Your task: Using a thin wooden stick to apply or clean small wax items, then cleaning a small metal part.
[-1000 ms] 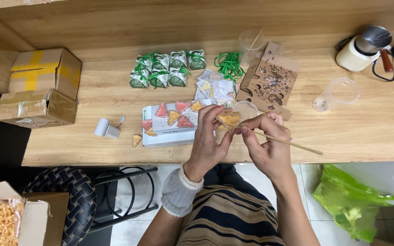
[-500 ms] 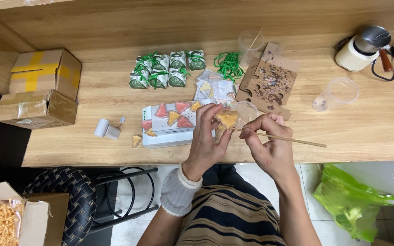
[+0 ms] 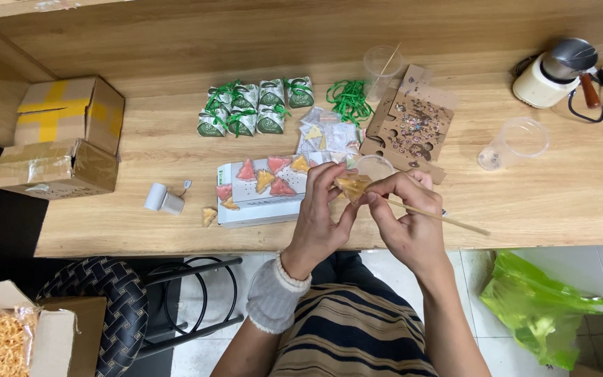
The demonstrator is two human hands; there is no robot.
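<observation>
I log: left hand (image 3: 319,213) and right hand (image 3: 406,220) pinching orange triangle (image 3: 352,186); right also grips wooden stick (image 3: 448,221), near the table's front edge (image 3: 141,246).

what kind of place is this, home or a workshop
Most likely a small handcraft and packing bench, at home or in a tiny workshop. On the wooden table lie rows of small green ribbon-tied packets, little triangular sachets on a white box, and taped cardboard boxes for shipping.
</observation>
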